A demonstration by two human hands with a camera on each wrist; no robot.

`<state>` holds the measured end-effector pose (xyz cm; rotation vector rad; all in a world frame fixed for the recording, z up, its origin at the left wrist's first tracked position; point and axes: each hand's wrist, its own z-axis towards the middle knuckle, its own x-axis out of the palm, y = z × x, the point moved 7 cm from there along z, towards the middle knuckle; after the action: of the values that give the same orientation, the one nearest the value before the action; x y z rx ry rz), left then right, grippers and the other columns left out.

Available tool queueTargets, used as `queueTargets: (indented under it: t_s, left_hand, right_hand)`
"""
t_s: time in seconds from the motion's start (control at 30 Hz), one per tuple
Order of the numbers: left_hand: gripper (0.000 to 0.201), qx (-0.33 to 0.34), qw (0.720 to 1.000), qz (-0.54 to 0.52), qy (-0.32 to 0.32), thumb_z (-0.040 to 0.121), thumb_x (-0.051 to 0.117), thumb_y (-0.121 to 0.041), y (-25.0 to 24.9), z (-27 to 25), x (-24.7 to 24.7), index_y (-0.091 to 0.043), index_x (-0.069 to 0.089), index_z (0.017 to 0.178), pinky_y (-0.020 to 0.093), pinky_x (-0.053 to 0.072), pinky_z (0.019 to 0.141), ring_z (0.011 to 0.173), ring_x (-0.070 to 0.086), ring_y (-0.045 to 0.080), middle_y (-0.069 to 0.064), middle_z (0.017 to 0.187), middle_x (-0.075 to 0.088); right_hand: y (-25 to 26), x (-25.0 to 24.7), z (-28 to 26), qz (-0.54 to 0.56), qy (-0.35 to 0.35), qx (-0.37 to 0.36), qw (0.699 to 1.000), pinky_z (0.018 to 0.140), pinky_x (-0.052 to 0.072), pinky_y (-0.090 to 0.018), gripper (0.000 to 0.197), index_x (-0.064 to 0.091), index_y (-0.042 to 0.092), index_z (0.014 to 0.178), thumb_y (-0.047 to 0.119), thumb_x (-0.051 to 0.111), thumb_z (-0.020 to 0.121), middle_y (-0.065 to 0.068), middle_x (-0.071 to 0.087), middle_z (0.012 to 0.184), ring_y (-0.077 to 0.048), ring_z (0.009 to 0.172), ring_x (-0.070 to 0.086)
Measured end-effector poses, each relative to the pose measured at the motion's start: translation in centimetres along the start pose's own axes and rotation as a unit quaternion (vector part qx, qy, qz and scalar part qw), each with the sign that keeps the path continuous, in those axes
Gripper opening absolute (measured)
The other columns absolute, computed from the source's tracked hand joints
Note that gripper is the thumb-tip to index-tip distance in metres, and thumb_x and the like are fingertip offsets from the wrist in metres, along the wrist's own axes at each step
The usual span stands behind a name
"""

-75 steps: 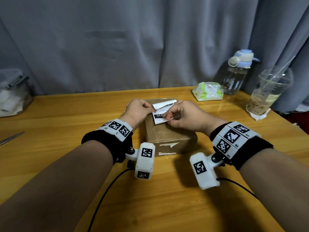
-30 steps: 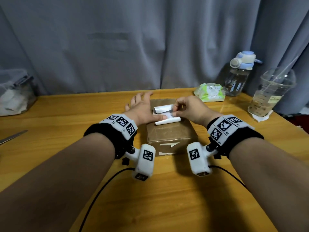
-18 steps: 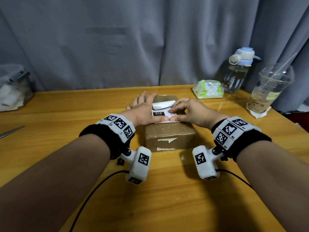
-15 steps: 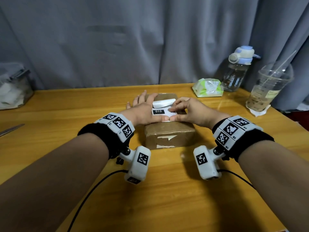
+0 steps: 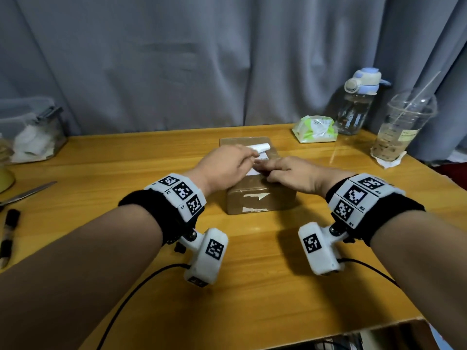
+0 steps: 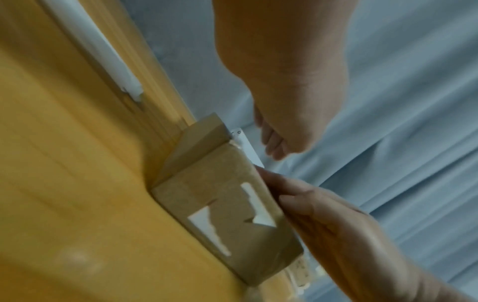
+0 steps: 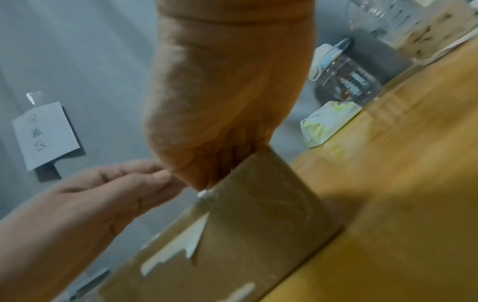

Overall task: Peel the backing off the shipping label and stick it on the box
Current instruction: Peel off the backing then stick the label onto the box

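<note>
A brown cardboard box (image 5: 260, 198) sits mid-table. The white shipping label (image 5: 254, 171) lies on its top, mostly hidden under my hands. My right hand (image 5: 275, 169) rests on it with fingers extended, pressing it onto the box near the front edge. My left hand (image 5: 246, 154) reaches across from the left and pinches the curled white backing (image 5: 261, 147) just beyond the label. In the left wrist view a white strip of the label (image 6: 245, 147) shows along the box (image 6: 220, 204) top. The right wrist view has my right hand (image 7: 220, 102) bearing down on the box (image 7: 258, 224).
Back right stand a water bottle (image 5: 358, 107), a plastic cup with a straw (image 5: 404, 127) and a green tissue pack (image 5: 316, 130). A clear plastic container (image 5: 32, 130) sits back left. A metal blade (image 5: 27, 193) and a black marker (image 5: 8, 236) lie at the left edge.
My left hand went from pressing flat on the label to pinching the curled backing and drawing it away. My right hand shifted left and now presses the label down.
</note>
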<state>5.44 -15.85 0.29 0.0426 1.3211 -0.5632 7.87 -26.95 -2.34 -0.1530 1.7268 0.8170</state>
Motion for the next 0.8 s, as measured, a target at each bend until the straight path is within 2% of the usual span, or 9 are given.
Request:
queueTargets:
  t_s: [0.03,0.1,0.17,0.27,0.37,0.47,0.53,0.63,0.8]
  left_hand:
    - [0.043,0.002,0.998,0.019,0.061,0.098,0.033,-0.03,0.1,-0.5,1.2,-0.016,0.045,0.137,0.03,0.03,0.112,0.134,0.042,0.02,0.005,0.144,0.048]
    - [0.05,0.003,0.988,0.051,0.148,0.099,0.025,-0.039,1.0,-1.9,2.9,-0.022,0.029,0.146,0.028,0.017,0.117,0.142,0.027,0.015,-0.001,0.154,0.03]
    - [0.052,0.02,0.984,0.052,0.169,0.098,0.021,-0.043,1.7,-3.1,2.9,-0.027,0.021,0.147,0.027,0.007,0.118,0.145,0.015,0.009,-0.008,0.157,0.019]
    - [0.051,0.03,0.984,0.051,0.168,0.096,0.021,-0.044,2.2,-3.9,1.7,-0.028,0.03,0.144,0.029,0.009,0.119,0.144,0.02,0.009,-0.009,0.153,0.027]
    - [0.05,0.013,0.988,0.066,0.139,0.097,0.025,-0.044,2.5,-4.0,0.5,-0.021,0.049,0.134,0.03,0.021,0.118,0.136,0.039,0.012,-0.003,0.143,0.047]
    - [0.054,-0.022,0.992,0.093,0.079,0.095,0.027,-0.05,2.1,-3.4,-0.4,-0.015,0.067,0.103,0.038,0.047,0.095,0.105,0.061,0.026,0.008,0.117,0.068]
    - [0.049,-0.023,0.993,0.099,0.059,0.096,0.027,-0.048,0.8,-2.5,0.0,-0.014,0.062,0.09,0.036,0.048,0.081,0.09,0.059,0.027,0.009,0.105,0.068]
    - [0.044,-0.001,0.996,0.049,0.076,0.097,0.027,-0.044,-0.6,-1.9,1.5,-0.022,0.061,0.115,0.037,0.047,0.091,0.108,0.06,0.028,0.007,0.118,0.067]
    - [0.05,-0.027,0.992,0.06,0.109,0.098,0.022,-0.044,2.2,-2.2,1.2,-0.021,0.055,0.128,0.036,0.033,0.111,0.122,0.054,0.024,0.004,0.134,0.059]
  right_hand:
    - [-0.2,0.3,-0.4,-0.005,0.005,-0.003,1.0,0.118,0.019,-0.029,0.047,0.044,0.023,0.139,0.017,0.047,0.092,0.004,0.035,0.152,-0.015,0.14,0.031]
    - [-0.7,0.4,-0.9,-0.014,0.009,-0.009,1.0,0.116,0.009,-0.022,0.047,0.039,0.025,0.141,0.021,0.046,0.094,0.008,0.027,0.155,-0.01,0.144,0.022]
    - [-0.9,0.4,-1.4,-0.019,0.006,-0.01,1.0,0.117,0.005,-0.022,0.046,0.039,0.025,0.141,0.025,0.045,0.095,0.006,0.027,0.155,-0.009,0.145,0.019]
    - [-1.1,-0.1,-2.0,-0.037,-0.001,-0.009,0.999,0.113,0.007,-0.019,0.043,0.043,0.024,0.138,0.03,0.044,0.096,0.005,0.032,0.153,-0.011,0.144,0.022]
    - [-1.7,-1.1,-2.7,-0.046,-0.032,0.008,0.998,0.114,0.015,-0.023,0.04,0.054,0.023,0.131,0.036,0.045,0.094,0.003,0.043,0.147,-0.013,0.142,0.029]
    - [-0.9,-1.7,-2.9,-0.067,-0.067,0.019,0.995,0.115,0.027,-0.033,0.04,0.06,0.018,0.125,0.038,0.043,0.095,-0.001,0.053,0.14,-0.018,0.138,0.036]
    - [0.8,-0.9,-2.4,-0.088,-0.064,0.007,0.994,0.107,0.037,-0.04,0.038,0.061,0.017,0.122,0.035,0.04,0.096,-0.009,0.061,0.131,-0.027,0.128,0.048]
    - [1.7,0.6,-1.8,-0.067,-0.054,0.001,0.996,0.1,0.044,-0.038,0.037,0.059,0.02,0.124,0.032,0.04,0.095,-0.012,0.064,0.125,-0.03,0.117,0.056]
    - [-1.3,-0.9,-2.3,-0.007,-0.059,0.036,0.998,0.115,0.029,-0.034,0.04,0.055,0.02,0.13,0.033,0.043,0.095,0.003,0.05,0.142,-0.016,0.134,0.043]
